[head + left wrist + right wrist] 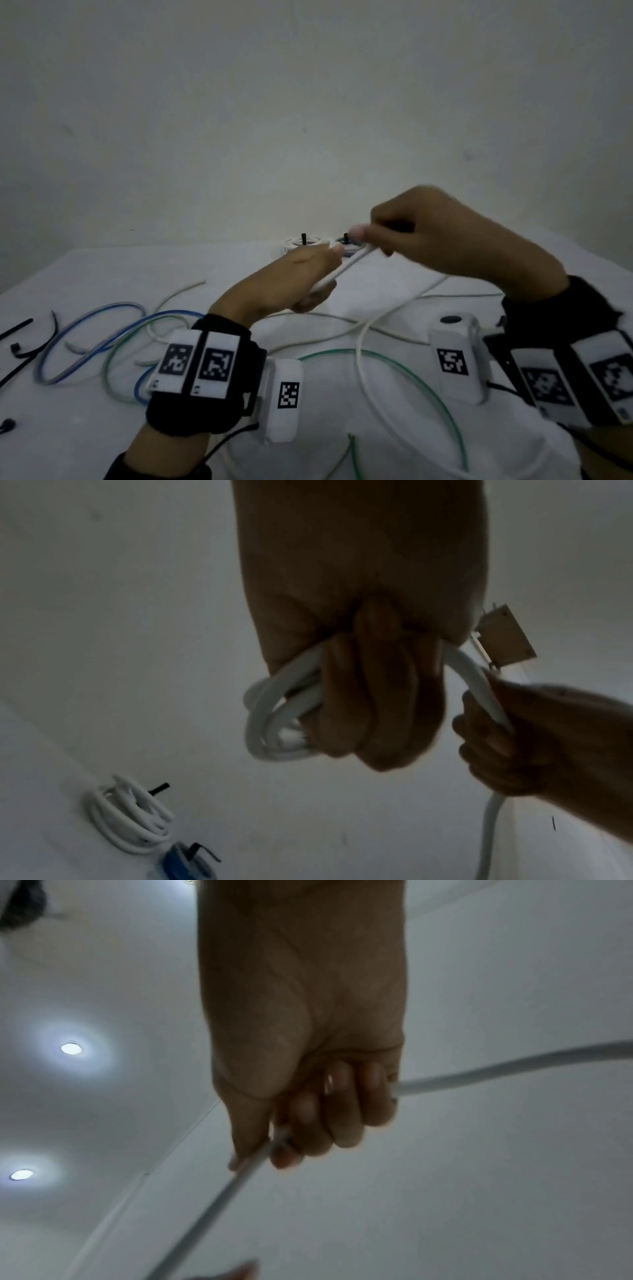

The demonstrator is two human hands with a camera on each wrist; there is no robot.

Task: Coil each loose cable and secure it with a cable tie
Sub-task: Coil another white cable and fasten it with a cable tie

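My left hand (308, 277) is raised above the table and grips a few loops of a white cable (346, 269); the left wrist view shows the loops (274, 718) bunched in its curled fingers (369, 710). My right hand (428, 236) is just right of it, fingers curled round the same white cable (246, 1172), which runs taut between the hands and trails down to the table (363, 342). Two tied coils lie at the far edge: a white coil (130, 818) and a blue coil (181, 864), each with a black tie sticking up.
Loose blue (85, 335), green (411, 373) and white (178, 291) cables sprawl over the white table (102, 267). Black cable ties (17, 346) lie at the left edge. A pale wall rises behind the table.
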